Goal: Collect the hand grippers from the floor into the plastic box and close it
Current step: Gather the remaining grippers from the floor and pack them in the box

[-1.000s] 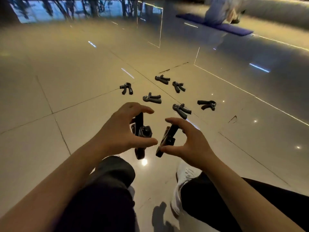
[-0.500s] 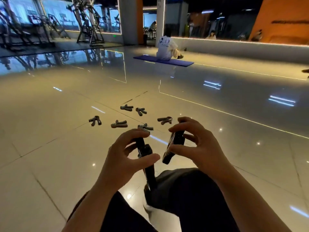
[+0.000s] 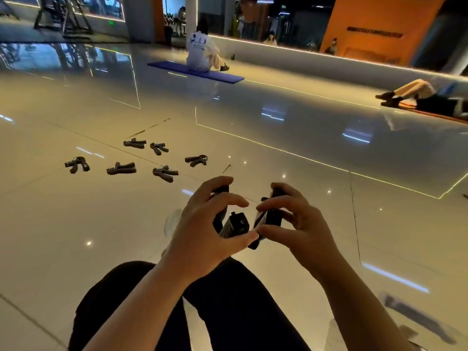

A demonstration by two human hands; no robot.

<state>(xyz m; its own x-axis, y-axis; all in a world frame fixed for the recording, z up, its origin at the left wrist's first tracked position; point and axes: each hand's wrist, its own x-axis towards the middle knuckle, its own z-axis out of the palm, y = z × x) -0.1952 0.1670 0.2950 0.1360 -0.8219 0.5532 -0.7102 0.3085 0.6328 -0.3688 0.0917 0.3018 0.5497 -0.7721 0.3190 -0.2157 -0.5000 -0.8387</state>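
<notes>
My left hand (image 3: pixel 202 231) is closed around a black hand gripper (image 3: pixel 234 224), thumb under it and fingers over the top. Close beside it, my right hand (image 3: pixel 293 224) holds a second black hand gripper (image 3: pixel 268 216). Both are raised above my dark-trousered legs. Several more black hand grippers lie scattered on the glossy floor ahead to the left, among them one at far left (image 3: pixel 76 164), one in the middle (image 3: pixel 121 168) and one nearest my hands (image 3: pixel 165 173). At the bottom right corner a blurred clear shape (image 3: pixel 415 317) lies on the floor; I cannot tell whether it is the plastic box.
The floor is shiny pale tile (image 3: pixel 278 148) with light reflections. A person sits on a blue mat (image 3: pixel 195 70) far ahead. Another person lies on an orange mat (image 3: pixel 430 97) at the right. Gym machines (image 3: pixel 63 16) stand at the far left, a low ledge (image 3: pixel 329 64) runs along the back.
My view has tilted up and swung right, so the room's far side shows. Both hands, each holding a gripper, have come closer together and shifted right in view; the floor grippers now sit further left.
</notes>
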